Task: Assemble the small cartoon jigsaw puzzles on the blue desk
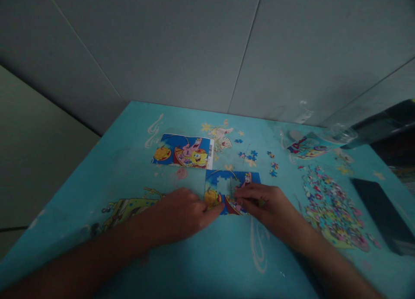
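A partly assembled jigsaw puzzle (212, 176) lies on the table, with a gap near its middle. It shows cartoon figures on blue. My left hand (188, 213) rests at its lower left corner, fingers curled, one digit stretched onto the puzzle and pressing it. Over the right part of the puzzle, my right hand (270, 200) is closed in a pinch beside the gap. A small puzzle piece seems to be at its fingertips, mostly hidden. Just behind and to the left lies a printed reference picture (168, 139) of the same scene.
Several loose puzzle pieces (253, 154) lie behind my right hand. At the right are a large heap of mixed pieces (333, 204), a dark flat phone-like object (382, 214) and a clear plastic container (311, 144) on its side. A grey wall (181, 52) bounds the table.
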{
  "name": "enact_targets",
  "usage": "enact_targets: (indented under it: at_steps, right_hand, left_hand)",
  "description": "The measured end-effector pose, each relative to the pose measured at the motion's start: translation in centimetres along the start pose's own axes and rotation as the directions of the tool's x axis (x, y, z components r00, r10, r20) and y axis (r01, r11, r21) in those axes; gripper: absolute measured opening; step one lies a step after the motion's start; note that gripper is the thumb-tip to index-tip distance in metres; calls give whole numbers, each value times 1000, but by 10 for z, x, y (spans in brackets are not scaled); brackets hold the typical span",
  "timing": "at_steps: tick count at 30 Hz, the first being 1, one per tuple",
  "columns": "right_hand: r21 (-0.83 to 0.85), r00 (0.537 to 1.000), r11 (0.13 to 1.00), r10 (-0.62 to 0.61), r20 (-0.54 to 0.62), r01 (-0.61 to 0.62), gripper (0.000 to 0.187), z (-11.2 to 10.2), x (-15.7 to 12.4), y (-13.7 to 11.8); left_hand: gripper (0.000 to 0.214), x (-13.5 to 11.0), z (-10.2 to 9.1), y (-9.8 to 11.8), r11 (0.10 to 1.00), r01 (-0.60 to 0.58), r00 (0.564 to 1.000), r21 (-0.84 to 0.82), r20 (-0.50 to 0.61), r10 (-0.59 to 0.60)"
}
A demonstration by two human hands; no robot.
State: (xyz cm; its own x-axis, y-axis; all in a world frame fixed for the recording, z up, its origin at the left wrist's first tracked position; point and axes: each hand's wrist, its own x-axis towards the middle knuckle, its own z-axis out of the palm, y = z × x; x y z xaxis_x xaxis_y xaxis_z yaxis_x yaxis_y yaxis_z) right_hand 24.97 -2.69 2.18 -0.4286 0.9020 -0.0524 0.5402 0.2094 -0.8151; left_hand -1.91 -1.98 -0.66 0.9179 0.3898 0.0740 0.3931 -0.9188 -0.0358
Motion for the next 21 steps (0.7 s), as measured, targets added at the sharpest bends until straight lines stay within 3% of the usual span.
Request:
enact_targets:
  at_steps: [6, 11, 17, 21]
  right_hand:
    - [-160, 998, 986, -49, 34, 54, 25, 2, 0, -3]
    - [-191, 986, 971, -129, 106, 147, 32, 0, 0, -6]
    - [-54, 999, 998, 25, 32, -24, 18, 1, -1, -7]
    - [49, 995, 995, 85, 61, -88, 14, 3, 0, -4]
  left_hand:
    - [39, -1, 2, 1, 1000, 9, 1000, 9, 16, -9]
    - [35, 0, 0, 1, 1000, 13, 1000, 12, 22, -14]
    - [36, 0, -3, 1, 1000, 10, 1000, 1, 15, -10]
    - [37, 0, -3, 1, 1000, 15, 1000, -11, 27, -15]
